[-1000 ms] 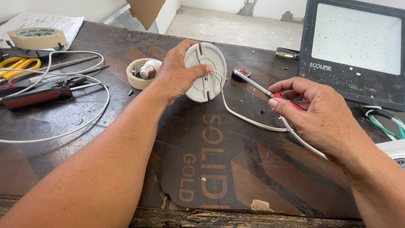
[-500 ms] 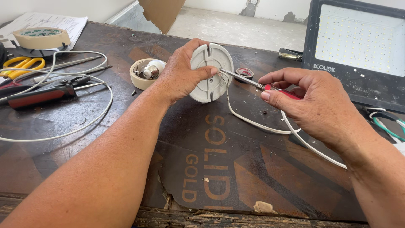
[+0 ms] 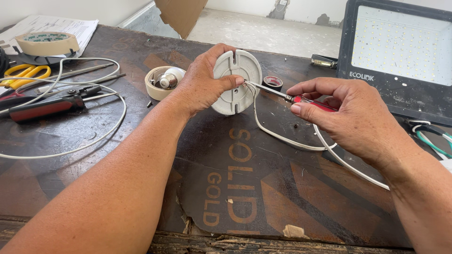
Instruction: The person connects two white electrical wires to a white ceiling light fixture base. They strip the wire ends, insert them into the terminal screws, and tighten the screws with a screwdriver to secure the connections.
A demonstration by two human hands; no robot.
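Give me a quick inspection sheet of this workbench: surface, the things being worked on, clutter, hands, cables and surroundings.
Surface: dark, worn wooden table with printed lettering and a chipped front edge.
Job's things: round white fitting, held upright; red-handled screwdriver, tip at the fitting's edge.
Clutter: roll of masking tape, yellow-handled scissors, red-handled pliers, tape roll with a bulb inside, small black tape roll, papers.
Hands: left hand grips the fitting; right hand holds the screwdriver.
Cables: white cable runs from the fitting; looped white cable at left.
Surroundings: LED floodlight panel, cardboard piece, concrete floor.
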